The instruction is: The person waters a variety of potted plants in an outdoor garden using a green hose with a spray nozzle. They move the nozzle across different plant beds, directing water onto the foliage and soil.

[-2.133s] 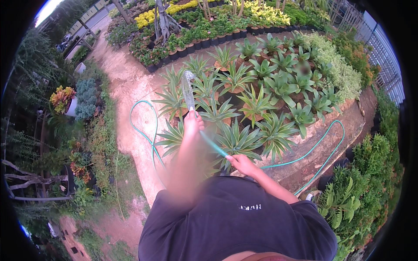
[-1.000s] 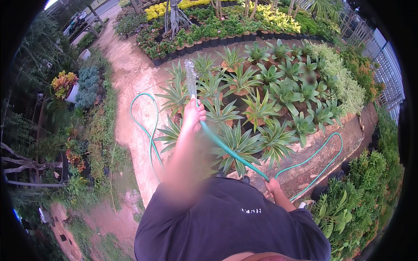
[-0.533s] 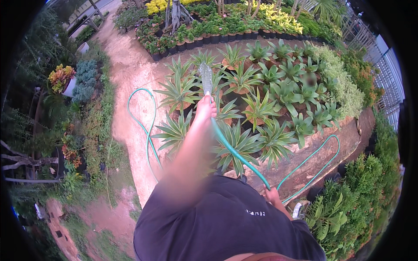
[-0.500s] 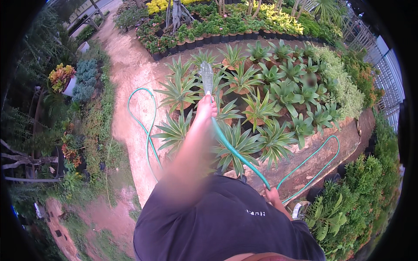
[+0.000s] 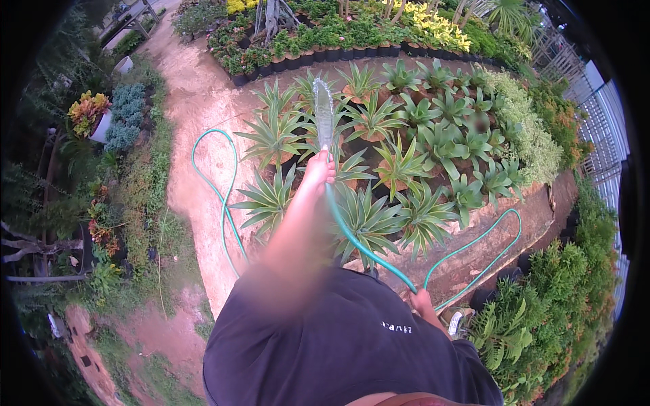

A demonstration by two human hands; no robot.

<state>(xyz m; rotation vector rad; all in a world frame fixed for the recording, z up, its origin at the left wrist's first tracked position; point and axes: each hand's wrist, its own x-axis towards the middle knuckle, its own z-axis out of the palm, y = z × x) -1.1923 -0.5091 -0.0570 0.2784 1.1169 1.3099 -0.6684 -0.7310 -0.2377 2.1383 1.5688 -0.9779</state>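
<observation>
A green garden hose (image 5: 362,250) runs between my two hands. My left hand (image 5: 318,169), arm stretched forward, is closed round its outlet end with the thumb at the tip. Clear water (image 5: 323,111) shoots out of it in a flattened jet over the spiky plants. Lower, beside my right hip, my right hand (image 5: 424,303) grips the hose further back. Under the jet grow potted agave-like plants (image 5: 365,216) with pale leaf edges. Broader-leaved green rosettes (image 5: 443,142) stand to their right.
One hose loop (image 5: 223,193) lies on the dirt path (image 5: 196,88) at left, another (image 5: 518,223) on the ground at right. Bushes and a fern (image 5: 501,335) crowd my right side. Black-potted seedlings (image 5: 332,55) line the far bed. A white pot (image 5: 101,127) stands at left.
The view has shifted slightly, so the plants and path sit a little further left. Both hands keep their hold on the hose, and the water still flows.
</observation>
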